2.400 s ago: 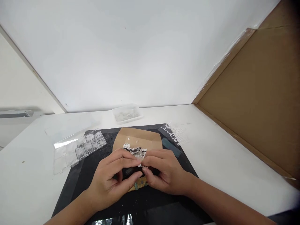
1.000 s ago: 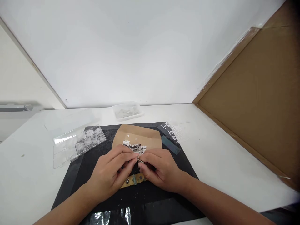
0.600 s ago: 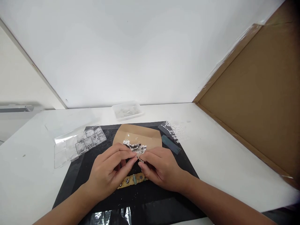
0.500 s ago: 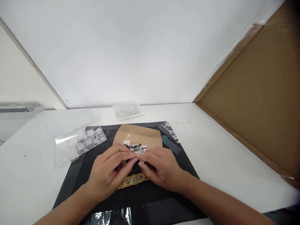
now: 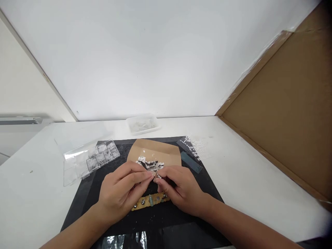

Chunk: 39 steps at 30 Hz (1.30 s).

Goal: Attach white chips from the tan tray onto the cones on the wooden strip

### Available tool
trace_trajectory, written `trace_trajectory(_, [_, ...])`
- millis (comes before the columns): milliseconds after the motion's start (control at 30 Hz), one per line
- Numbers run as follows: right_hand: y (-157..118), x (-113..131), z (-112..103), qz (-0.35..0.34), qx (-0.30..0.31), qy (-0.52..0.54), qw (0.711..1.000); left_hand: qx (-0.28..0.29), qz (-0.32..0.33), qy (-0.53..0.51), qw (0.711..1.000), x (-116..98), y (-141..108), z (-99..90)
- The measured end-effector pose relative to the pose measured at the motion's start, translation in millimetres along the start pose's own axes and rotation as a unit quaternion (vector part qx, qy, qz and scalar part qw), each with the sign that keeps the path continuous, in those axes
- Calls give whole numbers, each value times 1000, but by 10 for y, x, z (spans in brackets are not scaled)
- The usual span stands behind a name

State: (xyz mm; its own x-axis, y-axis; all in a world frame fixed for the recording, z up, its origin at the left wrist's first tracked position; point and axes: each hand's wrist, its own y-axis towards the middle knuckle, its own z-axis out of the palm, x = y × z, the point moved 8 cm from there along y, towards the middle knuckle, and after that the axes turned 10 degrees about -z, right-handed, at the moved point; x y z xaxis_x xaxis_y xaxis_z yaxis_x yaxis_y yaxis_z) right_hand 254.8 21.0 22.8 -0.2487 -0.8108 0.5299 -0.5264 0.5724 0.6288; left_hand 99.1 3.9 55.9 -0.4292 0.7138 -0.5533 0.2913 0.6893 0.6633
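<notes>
My left hand (image 5: 124, 188) is closed in a pinch, its thumb and index fingertip meeting; whatever they hold is too small to make out. Facing it, my right hand (image 5: 178, 186) pinches a small thin whitish piece (image 5: 158, 175) between thumb and fingers. The fingertips of both hands nearly touch. Just beyond them, a brown paper tray (image 5: 166, 148) carries a heap of white and dark scraps (image 5: 150, 164). Below the hands lies a yellow strip (image 5: 140, 204) set with round metal studs and a greenish stone-like piece (image 5: 151, 200), its right end partly covered by my right hand.
A black mat (image 5: 88, 197) lies under everything. On the left is a clear compartment box (image 5: 103, 154) holding white bits. A translucent tub (image 5: 142, 125) stands at the back. White small pieces (image 5: 197, 147) and a dark teal strip (image 5: 191, 162) lie right. Cardboard (image 5: 280, 114) walls the right.
The whole view has shifted slightly. My right fingers have moved a little apart from my left fingertips with the whitish piece, and more of the yellow strip's right end shows.
</notes>
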Motion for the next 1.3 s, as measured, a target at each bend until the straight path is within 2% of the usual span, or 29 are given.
trace_trajectory(333, [-5, -17, 2, 8, 2, 64, 998, -23, -3, 8, 1000, 13, 18, -70])
trace_trajectory(533, [-14, -47, 19, 29, 16, 58, 998, -65, -58, 52, 995, 265, 52, -108])
trace_trajectory(700, [-18, -55, 27, 37, 21, 47, 998, -75, -95, 104, 987, 499, 100, -138])
trace_trajectory(900, [1, -62, 4, 50, 13, 39, 998, -40, -106, 99, 989, 573, 163, -104])
trace_trajectory(1067, [-9, -82, -24, 62, 9, 18, 998, -52, -113, 107, 986, 622, 152, -164])
trace_trajectory(1200, [10, -35, -52, 38, 19, -25, 999, -59, -133, 133, 980, 683, 140, -209])
trace_trajectory(1300, [41, 58, -87, -11, 16, -59, 998, -42, -101, 132, 985, 623, 128, -166])
